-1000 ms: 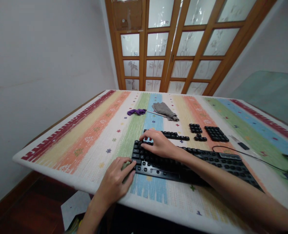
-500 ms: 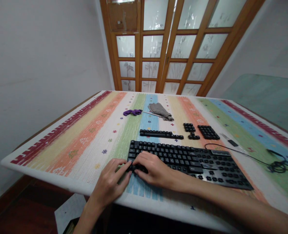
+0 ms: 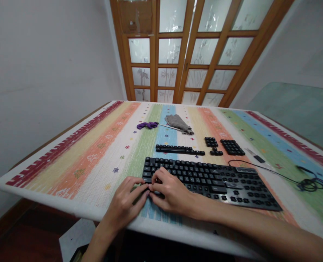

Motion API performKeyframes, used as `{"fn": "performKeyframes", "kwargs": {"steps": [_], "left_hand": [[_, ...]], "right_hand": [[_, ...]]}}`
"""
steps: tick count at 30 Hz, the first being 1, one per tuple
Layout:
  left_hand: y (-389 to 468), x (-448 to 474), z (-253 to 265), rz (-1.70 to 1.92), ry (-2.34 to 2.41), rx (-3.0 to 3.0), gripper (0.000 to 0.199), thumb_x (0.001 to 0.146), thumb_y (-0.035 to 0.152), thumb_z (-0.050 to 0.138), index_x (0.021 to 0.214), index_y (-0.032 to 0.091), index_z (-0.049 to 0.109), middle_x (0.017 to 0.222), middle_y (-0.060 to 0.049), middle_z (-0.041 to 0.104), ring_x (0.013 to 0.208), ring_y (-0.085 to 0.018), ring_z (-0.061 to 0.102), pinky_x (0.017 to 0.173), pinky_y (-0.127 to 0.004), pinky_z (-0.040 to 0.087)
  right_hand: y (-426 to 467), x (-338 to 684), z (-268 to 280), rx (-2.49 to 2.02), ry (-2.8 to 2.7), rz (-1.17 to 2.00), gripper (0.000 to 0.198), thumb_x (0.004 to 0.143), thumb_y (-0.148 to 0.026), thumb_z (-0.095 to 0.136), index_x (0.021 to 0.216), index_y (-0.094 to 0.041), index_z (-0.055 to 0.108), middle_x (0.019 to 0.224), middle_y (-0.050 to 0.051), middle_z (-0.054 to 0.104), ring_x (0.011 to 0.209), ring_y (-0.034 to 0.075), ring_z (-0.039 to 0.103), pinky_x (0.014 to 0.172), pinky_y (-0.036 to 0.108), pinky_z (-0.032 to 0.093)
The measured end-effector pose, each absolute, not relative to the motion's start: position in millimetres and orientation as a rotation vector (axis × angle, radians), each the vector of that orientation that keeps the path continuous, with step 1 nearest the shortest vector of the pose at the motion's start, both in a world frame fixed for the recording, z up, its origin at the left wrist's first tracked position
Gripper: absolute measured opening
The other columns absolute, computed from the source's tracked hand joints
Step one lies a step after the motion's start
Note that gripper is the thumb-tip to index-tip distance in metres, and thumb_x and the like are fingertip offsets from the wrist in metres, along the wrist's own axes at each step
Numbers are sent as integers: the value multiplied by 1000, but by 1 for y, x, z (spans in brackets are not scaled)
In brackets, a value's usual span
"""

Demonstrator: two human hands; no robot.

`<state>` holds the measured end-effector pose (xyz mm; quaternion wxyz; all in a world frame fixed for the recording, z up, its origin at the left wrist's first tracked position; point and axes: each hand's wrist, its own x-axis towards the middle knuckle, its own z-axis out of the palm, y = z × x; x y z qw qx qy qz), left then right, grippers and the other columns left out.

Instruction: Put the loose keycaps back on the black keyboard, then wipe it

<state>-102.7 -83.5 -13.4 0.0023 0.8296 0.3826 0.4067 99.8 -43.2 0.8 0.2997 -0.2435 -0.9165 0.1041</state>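
A black keyboard (image 3: pixel 194 176) lies on the striped tablecloth, its right part stripped of keycaps. At its left front corner, my left hand (image 3: pixel 127 198) has thumb and index finger brought together. Right beside those fingertips my right hand (image 3: pixel 169 191) rests over the lower left keys, its thumb and forefinger pinched and touching the left fingertips. Whatever sits between the fingers of either hand is too small and covered to make out. The corner keys are hidden under both hands.
Behind the keyboard lie a long row of loose keycaps (image 3: pixel 180 149), a small keycap group (image 3: pixel 211 142) and a number-pad block (image 3: pixel 232 147). Farther back are a grey cloth (image 3: pixel 177 123) and a purple cloth (image 3: pixel 147 125). A coiled cable (image 3: pixel 310 184) and a black-handled tool (image 3: pixel 259 158) lie right.
My right thumb and fingers have drawn together and shifted left against the left fingertips. My left hand stays nearly in place. The whole view has shifted slightly.
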Motion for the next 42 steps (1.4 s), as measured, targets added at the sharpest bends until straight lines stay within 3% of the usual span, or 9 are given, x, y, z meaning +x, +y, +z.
{"fn": "performKeyframes", "kwargs": {"steps": [7, 16, 20, 26, 33, 42], "left_hand": [[-80, -97, -13, 1285, 1198, 2588, 12, 93, 10, 57, 93, 17, 66, 99, -8, 62, 92, -19, 61, 81, -33, 54], [-79, -99, -16, 1214, 1236, 2597, 19, 92, 11, 56, 108, 18, 65, 104, -9, 62, 98, -21, 61, 84, -35, 54], [-79, -99, -16, 1216, 1223, 2607, 22, 92, 12, 59, 112, 19, 67, 106, -9, 62, 99, -22, 61, 85, -35, 55], [-79, -99, -16, 1218, 1158, 2630, 23, 93, 8, 59, 111, 19, 68, 106, -10, 61, 100, -22, 59, 85, -36, 54], [-81, -98, -16, 1203, 1181, 2628, 24, 92, 8, 58, 112, 18, 67, 107, -10, 61, 99, -22, 58, 85, -38, 54], [-80, -97, -15, 1198, 1189, 2631, 23, 92, 8, 58, 112, 17, 66, 106, -10, 62, 99, -22, 59, 85, -38, 54]], "right_hand": [[-39, 102, 6, -749, -2477, 285, 11, 84, -23, 67, 77, -18, 76, 82, 6, 56, 82, 19, 48, 75, 34, 40], [-36, 94, 13, -733, -2563, 293, 10, 76, -23, 72, 69, -17, 76, 79, 6, 58, 81, 20, 48, 75, 34, 41], [-9, 102, 27, -719, -2517, 390, 12, 81, -19, 69, 75, -15, 78, 80, 5, 61, 79, 17, 52, 74, 29, 42], [51, 111, 35, -1104, -2610, 52, 19, 89, -17, 61, 85, -12, 79, 91, 12, 64, 93, 23, 53, 85, 34, 42], [82, 103, 29, -1191, -2668, 5, 21, 90, -16, 58, 90, -10, 78, 96, 16, 64, 99, 27, 52, 86, 35, 40], [85, 102, 25, -1171, -2698, 79, 20, 86, -9, 59, 93, -14, 76, 99, 13, 65, 101, 26, 50, 83, 33, 38]]}}
